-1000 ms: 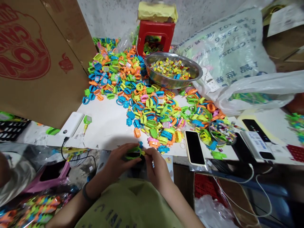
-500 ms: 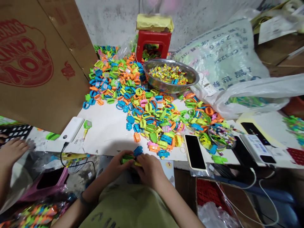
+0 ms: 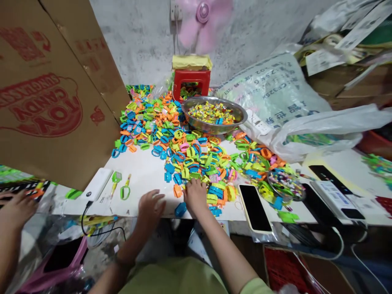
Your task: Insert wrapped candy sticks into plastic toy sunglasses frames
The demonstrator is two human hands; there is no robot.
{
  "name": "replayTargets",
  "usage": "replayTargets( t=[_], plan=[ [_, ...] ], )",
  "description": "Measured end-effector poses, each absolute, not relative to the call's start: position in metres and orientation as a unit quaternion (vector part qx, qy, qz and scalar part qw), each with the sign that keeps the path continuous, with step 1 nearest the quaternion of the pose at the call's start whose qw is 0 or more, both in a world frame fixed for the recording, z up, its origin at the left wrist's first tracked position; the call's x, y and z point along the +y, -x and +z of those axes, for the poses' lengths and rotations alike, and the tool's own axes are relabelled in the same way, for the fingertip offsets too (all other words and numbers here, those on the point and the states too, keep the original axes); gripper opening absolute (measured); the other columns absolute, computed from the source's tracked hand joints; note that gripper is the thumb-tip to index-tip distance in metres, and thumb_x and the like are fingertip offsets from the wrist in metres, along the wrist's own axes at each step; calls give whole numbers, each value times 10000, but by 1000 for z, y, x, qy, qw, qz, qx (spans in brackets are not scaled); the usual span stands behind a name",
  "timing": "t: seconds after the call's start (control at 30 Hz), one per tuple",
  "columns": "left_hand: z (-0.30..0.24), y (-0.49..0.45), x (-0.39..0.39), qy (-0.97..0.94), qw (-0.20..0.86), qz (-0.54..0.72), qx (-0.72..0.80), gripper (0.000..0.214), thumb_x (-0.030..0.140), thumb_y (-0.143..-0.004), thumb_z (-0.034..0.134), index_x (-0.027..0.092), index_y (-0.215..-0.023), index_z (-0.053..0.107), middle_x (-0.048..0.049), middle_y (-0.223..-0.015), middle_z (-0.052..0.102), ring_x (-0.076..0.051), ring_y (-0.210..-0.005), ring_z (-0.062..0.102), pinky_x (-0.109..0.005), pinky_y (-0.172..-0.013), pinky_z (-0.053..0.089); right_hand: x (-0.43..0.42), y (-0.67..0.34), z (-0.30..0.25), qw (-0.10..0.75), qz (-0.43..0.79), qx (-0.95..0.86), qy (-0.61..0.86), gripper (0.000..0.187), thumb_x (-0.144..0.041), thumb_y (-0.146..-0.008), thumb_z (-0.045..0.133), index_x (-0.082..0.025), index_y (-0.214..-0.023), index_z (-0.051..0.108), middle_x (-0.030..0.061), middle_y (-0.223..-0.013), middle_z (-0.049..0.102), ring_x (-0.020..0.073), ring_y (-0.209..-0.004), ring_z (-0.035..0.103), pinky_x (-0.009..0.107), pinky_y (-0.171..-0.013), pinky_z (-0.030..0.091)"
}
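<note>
A big heap of small plastic toy pieces (image 3: 190,143) in green, blue, orange and pink covers the white table (image 3: 143,167). My right hand (image 3: 195,195) lies on the near edge of the heap with its fingers stretched among the pieces. My left hand (image 3: 150,206) rests at the table's front edge, fingers apart and holding nothing. A blue piece (image 3: 180,209) lies between my hands, and an orange piece (image 3: 177,190) lies just beyond it. Two green finished pieces (image 3: 124,191) lie to the left of my left hand, beside a white power bank (image 3: 97,184).
A steel bowl (image 3: 240,116) of wrapped candies stands behind the heap before a red stool (image 3: 191,79). A phone (image 3: 255,207) and a small candy dish (image 3: 286,183) lie right. A cardboard box (image 3: 55,110) leans left. Another person's hand (image 3: 15,208) shows far left. Plastic bags (image 3: 290,106) sit right.
My hands left my lap and came up to the table. The green piece they held now lies near the power bank. My right hand has reached into the heap.
</note>
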State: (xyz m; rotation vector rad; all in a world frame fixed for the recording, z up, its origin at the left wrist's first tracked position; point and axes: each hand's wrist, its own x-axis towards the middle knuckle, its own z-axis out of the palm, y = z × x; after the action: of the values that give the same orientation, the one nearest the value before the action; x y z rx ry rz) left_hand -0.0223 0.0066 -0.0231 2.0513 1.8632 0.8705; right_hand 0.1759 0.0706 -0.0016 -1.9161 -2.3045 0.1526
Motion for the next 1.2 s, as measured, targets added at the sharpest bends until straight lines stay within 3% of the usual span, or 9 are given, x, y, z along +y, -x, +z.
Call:
replayTargets(
  t=[0.13,0.3,0.4,0.5,0.57,0.7,0.8,1.03,1.2],
  plan=[
    [-29,-27,0,-731,169,244,614,171,332,-878,623,238,-988,715,-100,-1279,638,-319,-1189,556,-531,-1016,416,65,-188,2,126,85,-755,638,143,-275,-921,561,-147,-930,623,125,-994,625,284,-990,546,388,-820,381],
    [-30,-34,0,-698,299,285,585,107,270,-876,593,195,-934,644,-103,-1186,654,-282,-1133,582,-499,-995,461,27,-212,6,316,337,-679,570,168,-350,-983,421,-206,-942,497,-11,-733,560,178,-661,562,280,-623,424],
    [-24,-30,-8,-637,441,331,539,109,275,-906,535,189,-970,557,-80,-1052,660,-217,-995,643,-403,-887,537,-3,-214,6,361,386,-666,526,206,-336,-1007,350,-208,-1018,512,17,-834,616,179,-761,608,287,-688,465],
    [-10,-28,-19,-579,511,360,523,330,315,-893,590,210,-1176,457,-84,-1172,626,-196,-1042,647,-378,-916,537,-24,-211,9,396,383,-651,522,225,-323,-1016,354,-207,-1049,544,46,-930,648,180,-845,621,287,-732,486],
    [4,-28,-25,-582,523,360,508,471,324,-883,622,231,-1285,396,-88,-1242,603,-193,-1105,622,-382,-981,507,-32,-210,12,415,369,-646,524,217,-311,-1017,370,-209,-1051,558,49,-923,656,176,-832,626,277,-719,494],
    [33,-27,-28,-606,533,336,485,378,358,-910,593,223,-1235,457,-82,-1176,631,-189,-1059,619,-364,-944,513,-37,-210,23,434,319,-669,513,191,-256,-997,420,-210,-1110,568,72,-984,677,179,-882,647,286,-757,518],
    [46,-28,-27,-603,530,341,489,381,363,-886,624,218,-1203,471,-80,-1141,644,-190,-1013,630,-354,-891,531,-39,-209,32,447,280,-677,512,151,-231,-968,473,-206,-1081,570,61,-916,677,169,-805,649,274,-702,526],
    [48,-24,-26,-622,470,332,531,376,330,-848,658,215,-1184,534,-97,-1145,648,-219,-1026,640,-387,-912,522,-39,-202,41,446,235,-697,510,96,-205,-936,517,-220,-1025,551,60,-910,678,167,-759,640,270,-622,514],
    [40,-20,-29,-625,466,333,530,414,348,-874,642,217,-1240,498,-116,-1209,613,-234,-1086,627,-403,-947,510,-41,-198,36,425,216,-704,526,94,-171,-938,500,-226,-1008,529,57,-903,659,186,-824,643,288,-670,511]
  ],
)
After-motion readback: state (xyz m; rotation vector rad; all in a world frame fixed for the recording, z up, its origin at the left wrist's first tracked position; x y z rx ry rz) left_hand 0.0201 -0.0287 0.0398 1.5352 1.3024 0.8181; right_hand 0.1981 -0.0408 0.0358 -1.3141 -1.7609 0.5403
